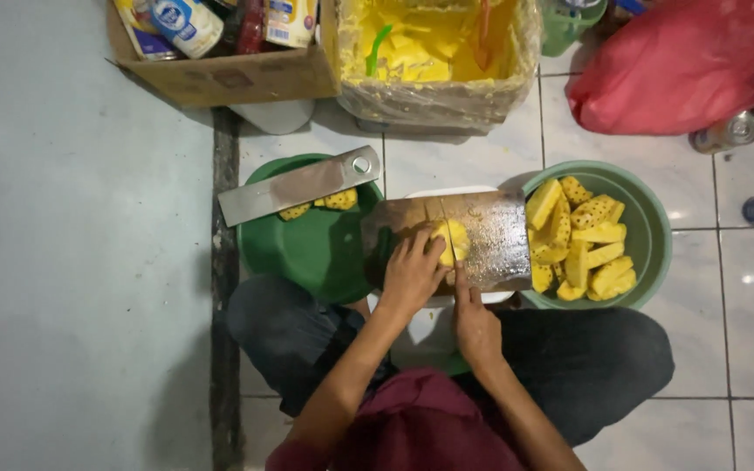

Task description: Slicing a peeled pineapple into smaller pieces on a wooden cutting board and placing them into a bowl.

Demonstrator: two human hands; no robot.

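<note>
Pineapple piece at frame centre, steadied by the left hand, half cut; right hand grips knife; bowl right holds many cut chunks

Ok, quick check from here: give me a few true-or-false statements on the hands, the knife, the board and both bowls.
1. The left hand steadies the pineapple piece on the cutting board. True.
2. The right hand is resting idle on the floor. False: it holds a knife across the fruit.
3. The light green bowl holds pineapple chunks. True.
4. The cleaver lies in the cardboard box. False: it rests across the dark green bowl.
</note>
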